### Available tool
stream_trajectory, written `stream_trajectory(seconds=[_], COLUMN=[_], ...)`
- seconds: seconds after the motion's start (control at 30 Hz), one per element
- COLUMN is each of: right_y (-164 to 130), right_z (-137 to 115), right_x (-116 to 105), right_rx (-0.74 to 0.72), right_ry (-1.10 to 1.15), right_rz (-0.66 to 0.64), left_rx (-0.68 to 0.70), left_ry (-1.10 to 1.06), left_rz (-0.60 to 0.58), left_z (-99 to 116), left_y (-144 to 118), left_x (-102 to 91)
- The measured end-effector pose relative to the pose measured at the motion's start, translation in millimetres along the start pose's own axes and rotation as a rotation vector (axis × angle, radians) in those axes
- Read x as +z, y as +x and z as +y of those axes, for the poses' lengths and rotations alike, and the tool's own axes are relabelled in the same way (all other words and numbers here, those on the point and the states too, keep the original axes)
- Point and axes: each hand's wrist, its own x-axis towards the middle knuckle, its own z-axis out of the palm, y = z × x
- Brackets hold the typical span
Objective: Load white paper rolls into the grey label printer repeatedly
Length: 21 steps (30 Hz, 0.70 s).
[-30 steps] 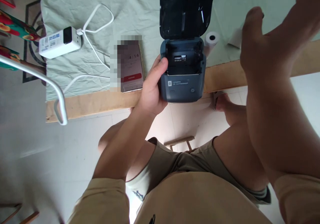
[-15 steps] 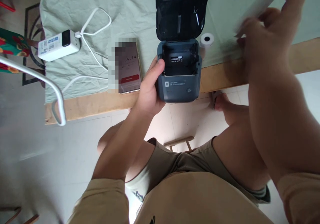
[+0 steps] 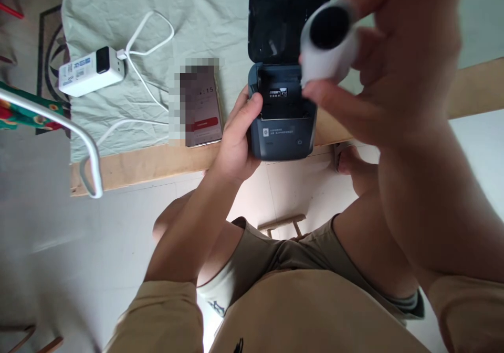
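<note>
A small dark blue-grey printer (image 3: pixel 282 132) stands at the table's front edge with its lid (image 3: pixel 281 17) swung up and its paper bay bare. My left hand (image 3: pixel 236 143) grips the printer's left side, thumb on the bay's rim. My right hand (image 3: pixel 389 64) is raised close to the camera and holds a white paper roll (image 3: pixel 328 41) with a dark core, just above and right of the open bay.
A phone (image 3: pixel 202 106) with a lit screen lies left of the printer on the pale green cloth (image 3: pixel 197 22). Further left are a white power adapter (image 3: pixel 90 70) and its looping white cable (image 3: pixel 142 80). A metal tube (image 3: pixel 84 143) crosses the table's left corner. My knees are below.
My right hand let go of a slip of paper at the right, picked the paper roll up from the cloth and brought it toward the open printer. The left hand stayed put.
</note>
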Motion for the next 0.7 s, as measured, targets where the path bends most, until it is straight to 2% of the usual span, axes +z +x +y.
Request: stream_trajectory(seconds=[0.1, 0.2, 0.37, 0.57, 0.7], right_y=[2, 4, 4, 0, -7], right_z=[-7, 0, 12, 1, -12], right_x=[11, 16, 19, 22, 26], right_rx=[-0.163, -0.185, -0.269, -0.459, -0.523], right_ry=[-0.293, -0.488, -0.490, -0.456, -0.481], right_rz=[0.026, 0.023, -0.012, 0.171, 0.049], left_rx=[0.024, 0.071, 0.061, 0.059, 0.057], left_ry=[-0.004, -0.016, -0.009, -0.057, -0.071], left_rz=[-0.020, -0.069, -0.113, -0.132, -0.118], left_z=[0, -1, -3, -1, 0], left_y=[-1, -2, 0, 1, 1], left_x=[-1.1, -2.4, -3.9, -5.3, -7.7])
